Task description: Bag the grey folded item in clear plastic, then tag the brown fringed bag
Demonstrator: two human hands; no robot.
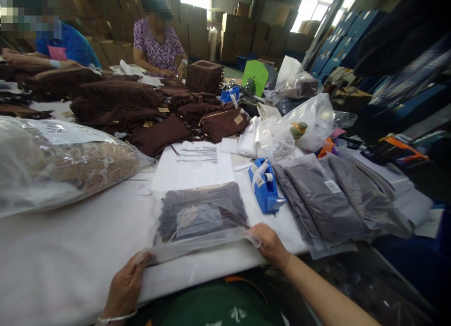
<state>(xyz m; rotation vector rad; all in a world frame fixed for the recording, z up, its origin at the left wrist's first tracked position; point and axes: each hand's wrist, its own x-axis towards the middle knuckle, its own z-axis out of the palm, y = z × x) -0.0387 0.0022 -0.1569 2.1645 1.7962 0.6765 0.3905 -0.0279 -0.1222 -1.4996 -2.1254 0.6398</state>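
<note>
A clear plastic bag (200,211) with a dark, fringed item inside lies flat on the white-covered table in front of me. My left hand (128,279) pinches the near left corner of the bag's open edge. At the near right corner, my right hand (269,244) grips the same edge, which is drawn straight between the two hands. Small print shows on the bag, and a paler patch is visible through its middle. Just beyond the bag's right side stands a blue tape dispenser (264,187). A printed white sheet (197,164) lies behind the bag.
Several packed dark items (324,194) in plastic lie to the right. A large bag (66,161) of brown goods sits on the left. Brown fringed pouches (162,131) are heaped farther back. Two people work across the table, one in a purple patterned top (158,46).
</note>
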